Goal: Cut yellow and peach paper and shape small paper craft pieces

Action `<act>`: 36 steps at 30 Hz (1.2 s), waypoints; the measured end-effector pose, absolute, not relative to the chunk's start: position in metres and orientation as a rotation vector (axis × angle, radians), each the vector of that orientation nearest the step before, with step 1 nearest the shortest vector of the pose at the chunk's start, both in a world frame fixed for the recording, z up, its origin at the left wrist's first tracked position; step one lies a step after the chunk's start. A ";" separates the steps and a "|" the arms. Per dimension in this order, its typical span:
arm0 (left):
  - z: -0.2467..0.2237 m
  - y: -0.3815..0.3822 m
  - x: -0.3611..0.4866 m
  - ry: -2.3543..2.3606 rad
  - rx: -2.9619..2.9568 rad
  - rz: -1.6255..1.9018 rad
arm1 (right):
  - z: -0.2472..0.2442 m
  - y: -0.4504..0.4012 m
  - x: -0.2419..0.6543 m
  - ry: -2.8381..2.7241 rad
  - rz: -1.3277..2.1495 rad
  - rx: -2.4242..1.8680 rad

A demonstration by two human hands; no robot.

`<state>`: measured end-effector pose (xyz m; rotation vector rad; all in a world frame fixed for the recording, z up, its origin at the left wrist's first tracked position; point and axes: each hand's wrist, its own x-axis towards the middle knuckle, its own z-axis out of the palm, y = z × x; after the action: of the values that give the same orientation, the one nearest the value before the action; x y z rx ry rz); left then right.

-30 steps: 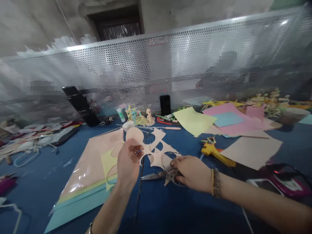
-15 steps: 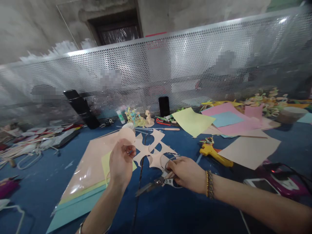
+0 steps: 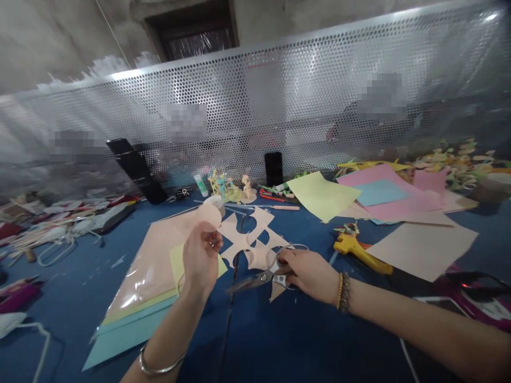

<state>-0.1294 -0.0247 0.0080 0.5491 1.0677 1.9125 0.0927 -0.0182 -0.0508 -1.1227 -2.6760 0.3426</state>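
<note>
My left hand (image 3: 202, 252) is closed on a pale peach paper circle (image 3: 209, 214), held up between the fingertips. In my right hand (image 3: 307, 271) is a pair of scissors (image 3: 255, 282), with the blades pointing left and low over the table. Behind the scissors lies a peach paper offcut (image 3: 259, 252) with rounded cutouts. A small pointed paper scrap (image 3: 277, 291) shows just below the scissor handles. Beneath my left forearm are a plastic-covered stack of peach sheets (image 3: 149, 266) and a small yellow paper (image 3: 175, 260).
A yellow glue gun (image 3: 355, 250) lies right of my right hand. Coloured paper sheets (image 3: 323, 196) spread behind it. A glue stick (image 3: 200, 185), small paper figures (image 3: 229, 189) and a phone (image 3: 273, 168) stand along the perforated metal screen (image 3: 223, 117). Tools clutter the left side.
The camera view has shifted slightly. The scissors have turned a little, with the blades more level, and the paper scrap beneath the handles is more exposed. Both hands keep their holds.
</note>
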 end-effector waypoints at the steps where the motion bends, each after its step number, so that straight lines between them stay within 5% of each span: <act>1: 0.006 -0.024 -0.132 1.073 0.539 1.917 | -0.052 -0.016 0.092 -2.679 0.329 -1.126; 15: -0.003 -0.022 -0.148 1.087 0.528 1.915 | -0.034 0.015 0.099 -2.753 0.025 -0.964; 36: -0.003 -0.022 -0.148 1.101 0.558 1.875 | -0.001 0.064 0.137 -2.358 -0.176 -1.352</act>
<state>-0.1482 -0.0223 -0.0029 0.5583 1.1007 1.8750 0.1369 0.0636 -0.0014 -1.3521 -2.3582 -0.1764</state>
